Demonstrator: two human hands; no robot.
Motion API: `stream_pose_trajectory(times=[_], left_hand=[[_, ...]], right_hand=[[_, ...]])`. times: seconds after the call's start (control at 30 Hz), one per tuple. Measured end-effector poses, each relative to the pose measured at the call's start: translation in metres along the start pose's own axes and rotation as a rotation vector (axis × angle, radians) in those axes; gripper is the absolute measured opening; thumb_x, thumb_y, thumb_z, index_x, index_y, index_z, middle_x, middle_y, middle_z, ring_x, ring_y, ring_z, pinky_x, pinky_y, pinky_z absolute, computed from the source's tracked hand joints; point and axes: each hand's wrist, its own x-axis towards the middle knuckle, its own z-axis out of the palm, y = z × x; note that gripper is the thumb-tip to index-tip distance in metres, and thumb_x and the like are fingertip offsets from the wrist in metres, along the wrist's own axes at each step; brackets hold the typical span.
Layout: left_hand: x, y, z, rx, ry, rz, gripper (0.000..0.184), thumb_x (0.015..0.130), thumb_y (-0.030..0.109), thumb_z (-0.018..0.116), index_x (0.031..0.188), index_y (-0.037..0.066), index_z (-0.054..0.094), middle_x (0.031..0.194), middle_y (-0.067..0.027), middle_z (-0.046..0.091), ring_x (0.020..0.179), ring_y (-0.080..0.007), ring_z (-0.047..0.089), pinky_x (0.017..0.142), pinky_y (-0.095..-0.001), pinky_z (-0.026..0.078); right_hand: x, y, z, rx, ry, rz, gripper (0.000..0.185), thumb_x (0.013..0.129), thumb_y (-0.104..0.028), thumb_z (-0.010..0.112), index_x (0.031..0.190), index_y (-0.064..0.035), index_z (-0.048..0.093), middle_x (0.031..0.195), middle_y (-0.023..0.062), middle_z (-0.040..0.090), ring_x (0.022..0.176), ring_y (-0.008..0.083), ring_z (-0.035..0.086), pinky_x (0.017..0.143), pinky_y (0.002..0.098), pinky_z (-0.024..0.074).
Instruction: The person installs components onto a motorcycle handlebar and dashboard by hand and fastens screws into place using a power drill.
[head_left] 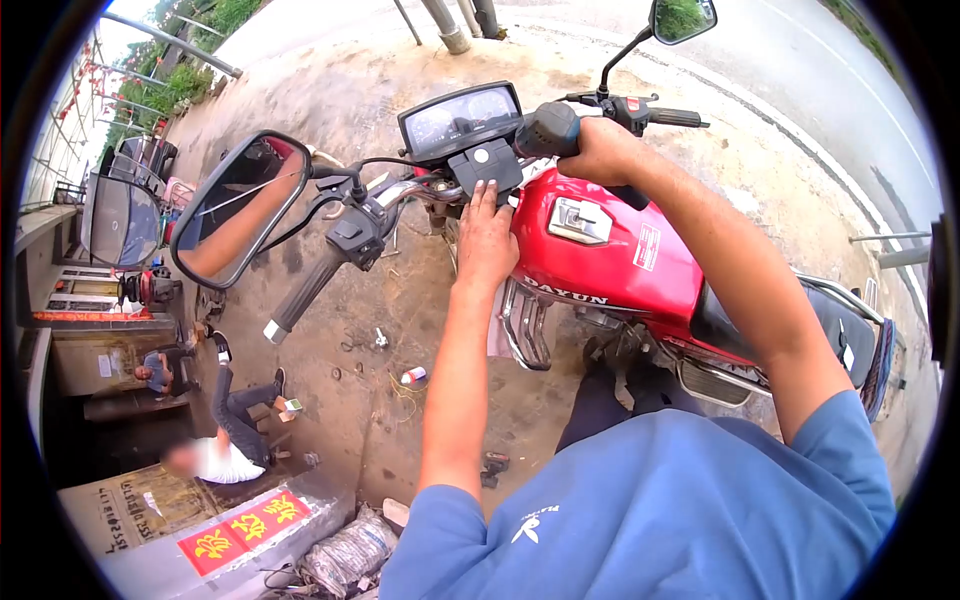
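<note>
My right hand [604, 152] is closed round the grip of a dark cordless drill [549, 130]. The drill's body points left over the middle of the handlebar, and its tip is hidden. My left hand [487, 240] lies with fingers stretched out against the lower edge of a black plastic cover [486, 167], which has a round white spot. Just above that cover sits the instrument cluster [461, 121]. Both hands are at the front of a red motorcycle [610, 250], close to its fuel tank and metal filler cap [580, 221].
A mirror [240, 210] and a black handlebar grip [305, 295] stick out on the left. Another mirror [684, 18] rises at upper right. A small bottle [413, 376] and loose parts lie on the ground. Two people sit at lower left, one in a white shirt [232, 462].
</note>
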Motion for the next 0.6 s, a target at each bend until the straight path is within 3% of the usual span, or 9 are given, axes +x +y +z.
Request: stream_pose_trajectory(times=[0.07, 0.13, 0.2, 0.27, 0.33, 0.4, 0.47, 0.53, 0.6], left_hand=[[-0.003, 0.0, 0.005, -0.043, 0.021, -0.029, 0.035, 0.08, 0.002, 0.062, 0.113, 0.002, 0.072, 0.156, -0.0218, 0.044, 0.151, -0.0375, 0.033, 0.119, -0.05, 0.036], [-0.004, 0.003, 0.007, -0.048, -0.009, -0.075, 0.027, 0.08, 0.002, 0.062, 0.104, 0.001, 0.074, 0.157, -0.0204, 0.043, 0.151, -0.0353, 0.033, 0.117, -0.0514, 0.037], [-0.004, 0.001, 0.006, -0.021, -0.025, -0.101, 0.028, 0.08, 0.003, 0.062, 0.104, 0.004, 0.075, 0.159, -0.0159, 0.044, 0.152, -0.0316, 0.033, 0.113, -0.05, 0.041], [0.0, -0.006, 0.005, -0.096, -0.055, -0.161, 0.022, 0.083, 0.006, 0.06, 0.099, 0.009, 0.076, 0.159, -0.0106, 0.045, 0.152, -0.0271, 0.033, 0.115, -0.05, 0.04], [0.0, -0.009, -0.001, -0.085, -0.074, -0.14, 0.022, 0.082, 0.008, 0.059, 0.096, 0.01, 0.076, 0.159, -0.0073, 0.045, 0.153, -0.025, 0.033, 0.114, -0.0506, 0.041], [0.001, -0.006, -0.009, -0.107, -0.145, -0.164, 0.024, 0.081, 0.01, 0.059, 0.099, 0.011, 0.076, 0.16, -0.0076, 0.044, 0.153, -0.026, 0.032, 0.116, -0.0505, 0.04], [-0.003, 0.0, -0.016, 0.042, -0.178, -0.114, 0.027, 0.081, 0.011, 0.06, 0.102, 0.012, 0.076, 0.159, -0.0092, 0.046, 0.153, -0.0284, 0.033, 0.117, -0.0494, 0.039], [-0.014, -0.013, -0.002, 0.021, -0.055, -0.06, 0.027, 0.084, 0.01, 0.059, 0.104, 0.012, 0.077, 0.155, -0.009, 0.051, 0.15, -0.031, 0.036, 0.114, -0.049, 0.042], [-0.052, -0.016, 0.004, 0.011, 0.138, -0.054, 0.027, 0.085, 0.009, 0.057, 0.104, 0.008, 0.076, 0.146, -0.0138, 0.058, 0.144, -0.0343, 0.044, 0.114, -0.0486, 0.042]], right_hand=[[0.0, 0.014, 0.021, 0.061, 0.11, 0.047, 0.038, 0.072, -0.029, 0.076, 0.097, -0.0004, 0.074, 0.095, 0.025, 0.073, 0.094, 0.039, 0.071, 0.085, 0.0444, 0.0573], [-0.023, 0.003, 0.013, 0.065, 0.074, 0.028, 0.043, 0.071, -0.029, 0.077, 0.106, -0.004, 0.073, 0.099, 0.024, 0.073, 0.098, 0.0379, 0.071, 0.089, 0.044, 0.0561], [-0.018, 0.018, 0.016, 0.043, 0.02, 0.003, 0.042, 0.071, -0.029, 0.076, 0.105, -0.0039, 0.073, 0.099, 0.0237, 0.073, 0.097, 0.0374, 0.071, 0.088, 0.0436, 0.0558], [-0.031, 0.006, 0.011, 0.101, 0.125, 0.024, 0.038, 0.073, -0.027, 0.074, 0.1, 0.0001, 0.074, 0.093, 0.0241, 0.073, 0.092, 0.0377, 0.072, 0.085, 0.0436, 0.0554], [-0.044, 0.009, -0.001, 0.222, 0.171, -0.023, 0.039, 0.073, -0.028, 0.075, 0.099, 0.0013, 0.073, 0.087, 0.0223, 0.073, 0.086, 0.0336, 0.072, 0.081, 0.0418, 0.0557], [-0.067, 0.011, -0.029, 0.435, 0.124, -0.012, 0.034, 0.077, -0.024, 0.076, 0.098, 0.0024, 0.072, 0.08, 0.0106, 0.072, 0.075, 0.0188, 0.069, 0.072, 0.0351, 0.0542], [-0.122, -0.002, -0.058, 0.323, 0.256, -0.058, 0.029, 0.08, -0.019, 0.076, 0.1, 0.0012, 0.072, 0.077, 0.0071, 0.07, 0.074, 0.0163, 0.067, 0.069, 0.0336, 0.0533], [-0.186, 0.007, -0.058, 0.439, 0.318, -0.054, 0.034, 0.083, -0.02, 0.079, 0.109, -0.0002, 0.069, 0.079, 0.0059, 0.068, 0.074, 0.0153, 0.066, 0.068, 0.033, 0.0527], [-0.263, 0.027, -0.032, 0.79, 0.202, -0.079, 0.04, 0.087, -0.018, 0.08, 0.118, 0.0005, 0.064, 0.084, 0.0054, 0.068, 0.076, 0.0166, 0.066, 0.071, 0.0337, 0.054]])
